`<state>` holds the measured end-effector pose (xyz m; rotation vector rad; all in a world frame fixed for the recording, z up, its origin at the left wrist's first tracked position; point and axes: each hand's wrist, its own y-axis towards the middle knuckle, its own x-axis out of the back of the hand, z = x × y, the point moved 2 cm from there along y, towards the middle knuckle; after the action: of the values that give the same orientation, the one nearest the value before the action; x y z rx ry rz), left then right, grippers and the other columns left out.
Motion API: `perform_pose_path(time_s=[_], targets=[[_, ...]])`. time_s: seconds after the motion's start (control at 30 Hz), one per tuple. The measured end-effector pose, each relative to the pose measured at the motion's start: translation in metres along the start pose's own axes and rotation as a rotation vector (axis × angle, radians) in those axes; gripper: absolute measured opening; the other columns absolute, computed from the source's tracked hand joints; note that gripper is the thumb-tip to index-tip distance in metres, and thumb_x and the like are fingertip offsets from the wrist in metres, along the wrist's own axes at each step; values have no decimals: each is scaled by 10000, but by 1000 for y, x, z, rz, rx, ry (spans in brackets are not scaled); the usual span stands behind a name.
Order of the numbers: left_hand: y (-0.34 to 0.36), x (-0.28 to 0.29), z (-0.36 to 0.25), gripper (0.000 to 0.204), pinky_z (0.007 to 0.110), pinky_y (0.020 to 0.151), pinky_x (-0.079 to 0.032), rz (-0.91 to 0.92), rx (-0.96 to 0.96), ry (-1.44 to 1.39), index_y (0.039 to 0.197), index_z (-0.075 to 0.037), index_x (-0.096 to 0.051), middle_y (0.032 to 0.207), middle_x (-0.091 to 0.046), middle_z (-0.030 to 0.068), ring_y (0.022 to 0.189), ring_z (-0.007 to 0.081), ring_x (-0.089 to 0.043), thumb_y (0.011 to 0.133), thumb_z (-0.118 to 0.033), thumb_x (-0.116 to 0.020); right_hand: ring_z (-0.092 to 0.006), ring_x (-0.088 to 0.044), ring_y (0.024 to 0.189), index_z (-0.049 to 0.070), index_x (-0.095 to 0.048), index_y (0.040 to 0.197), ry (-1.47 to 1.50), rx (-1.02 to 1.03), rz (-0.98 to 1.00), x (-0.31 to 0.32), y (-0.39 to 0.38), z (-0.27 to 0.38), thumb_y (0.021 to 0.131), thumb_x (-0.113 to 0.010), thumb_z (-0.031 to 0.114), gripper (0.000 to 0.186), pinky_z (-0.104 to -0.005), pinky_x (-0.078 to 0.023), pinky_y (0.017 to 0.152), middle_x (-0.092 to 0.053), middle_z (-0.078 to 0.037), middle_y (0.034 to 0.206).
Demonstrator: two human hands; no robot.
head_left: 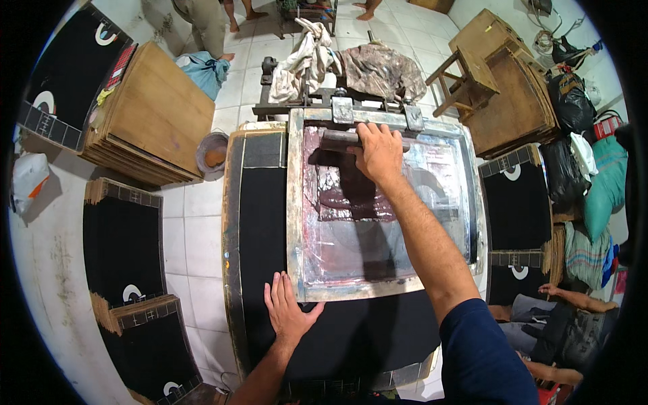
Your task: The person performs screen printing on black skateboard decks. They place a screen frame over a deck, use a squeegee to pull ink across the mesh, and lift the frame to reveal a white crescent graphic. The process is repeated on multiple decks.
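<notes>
Fabric (351, 331), black and flat, lies nearest me. My left hand (290, 310) is open, fingers spread, beside the near left corner of a screen frame (295, 202). Its pale, paint-smeared wood surrounds mesh streaked with glossy maroon ink (351, 202). Toward its far end, my right hand (379, 152) grips a dark squeegee (337, 139). Beyond sit metal clamps (343, 110); farther right, a red-and-white package (607, 126) bears print too small to read.

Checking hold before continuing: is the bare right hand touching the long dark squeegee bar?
Touching: the head view shows the bare right hand curled over the long dark squeegee bar.
</notes>
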<state>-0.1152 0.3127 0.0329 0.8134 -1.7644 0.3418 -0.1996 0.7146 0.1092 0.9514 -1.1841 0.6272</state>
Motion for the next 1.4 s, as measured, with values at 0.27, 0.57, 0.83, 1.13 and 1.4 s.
perform_pose_path(time_s=[0.27, 0.57, 0.83, 1.13, 1.4], targets=[[5, 5, -1, 1213, 606, 1288, -216, 41, 36, -80, 1604, 78, -261, 1603, -401, 298, 1549, 408, -355, 769, -533, -894, -294, -599, 959, 117, -640, 1014, 33, 72, -57, 34, -137, 34, 809, -749, 138, 234, -462, -448, 893, -614, -63, 963], [10, -11, 7, 1249, 587, 1247, -332, -89, -40, -384, 1636, 55, -238, 1611, -415, 333, 1505, 468, -427, 702, -288, -993, -270, -624, 1044, 143, -683, 1096, 125, 73, 9, 40, -143, 23, 794, -749, 35, 327, -473, -440, 997, -660, -32, 1007], [-1, -24, 14, 1164, 574, 1113, -509, -313, -189, -626, 1653, -34, -214, 1573, -386, 426, 1398, 562, -513, 797, -320, -950, -282, -635, 1064, 150, -690, 1153, 110, 30, -43, 55, -133, 24, 807, -813, 125, 368, -488, -424, 1013, -686, -51, 1041], [1, -20, 8, 1154, 566, 998, -605, -355, -243, -386, 1677, -124, -100, 1533, -354, 433, 1401, 566, -487, 858, -495, -825, -311, -617, 1062, 115, -673, 1158, 163, 26, 90, 74, -81, 10, 833, -831, 163, 364, -478, -414, 918, -691, -70, 1061], [0, -20, 7, 1131, 554, 993, -610, -252, -222, -374, 1671, -117, -88, 1557, -262, 437, 1391, 566, -473, 885, -471, -819, -311, -633, 1096, 123, -666, 1180, 170, 73, 304, 56, -85, 1, 812, -841, 151, 409, -488, -420, 918, -708, -69, 1110]])
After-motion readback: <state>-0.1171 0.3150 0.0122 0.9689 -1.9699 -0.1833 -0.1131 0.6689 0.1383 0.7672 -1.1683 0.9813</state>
